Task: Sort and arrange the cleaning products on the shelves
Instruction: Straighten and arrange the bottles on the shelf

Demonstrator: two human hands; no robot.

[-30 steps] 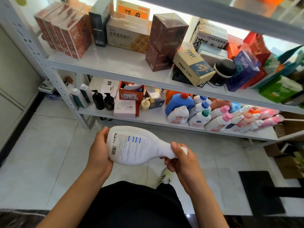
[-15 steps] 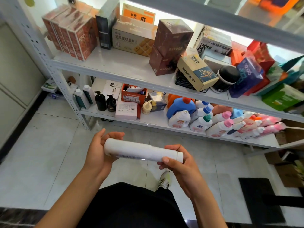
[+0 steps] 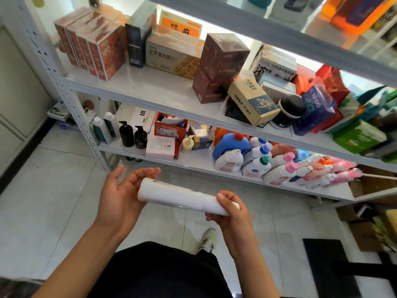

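A white bottle (image 3: 178, 195) lies sideways in front of me, seen edge on, below the lower shelf (image 3: 197, 163). My right hand (image 3: 231, 211) grips its neck end with curled fingers. My left hand (image 3: 120, 194) has straight fingers and its palm supports the bottle's base. On the lower shelf stand a blue detergent jug (image 3: 231, 144), white bottles with pink, blue and green caps (image 3: 279, 171), two black pump bottles (image 3: 133, 136) and two white-and-green bottles (image 3: 105, 127).
The upper shelf (image 3: 150, 91) carries red cartons, brown boxes, a black jar and coloured packs. A white perforated post (image 3: 71, 97) stands at the left. Cardboard boxes (image 3: 369, 222) and a black mat (image 3: 328, 267) lie on the tiled floor at right. My shoe (image 3: 207, 239) shows below.
The bottle has been rolled from its broad labelled face to its narrow edge. My left hand's fingers have straightened away from the base. The view has moved closer to the shelves.
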